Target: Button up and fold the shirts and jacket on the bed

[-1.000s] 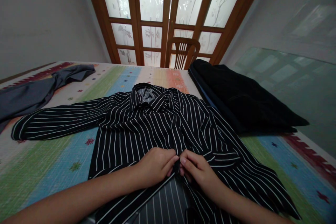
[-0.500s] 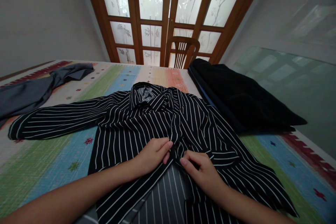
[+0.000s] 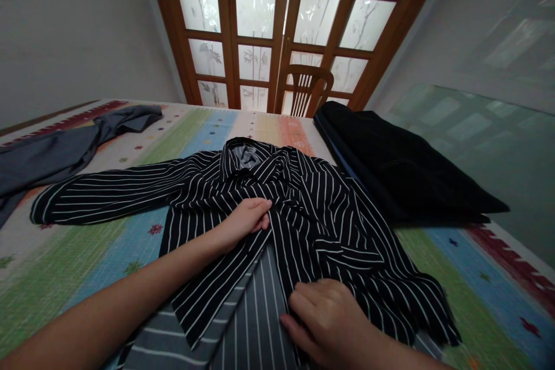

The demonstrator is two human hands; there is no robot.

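A black shirt with white stripes (image 3: 299,214) lies face up on the table, collar toward the far side, one sleeve stretched out to the left. Its lower front parts in a V, and the grey striped inside of the back shows between the two edges. My left hand (image 3: 247,219) is closed in a pinch on the front edge at the top of that gap. Lower down, my right hand (image 3: 327,315) has its fingers curled on the other front edge near the hem, thumb toward the opening. Part of the hem is hidden under this hand.
Folded dark clothes (image 3: 403,167) are stacked on the right, beside a glass panel (image 3: 477,144). A grey garment (image 3: 56,150) lies at the far left. Under everything is a colourful striped tablecloth (image 3: 104,266). A wooden chair (image 3: 306,84) stands beyond the table, before glazed doors.
My left hand has moved up the shirt front. My right hand has moved down along the opposite edge toward the hem, so the hands are farther apart. The view has shifted slightly.
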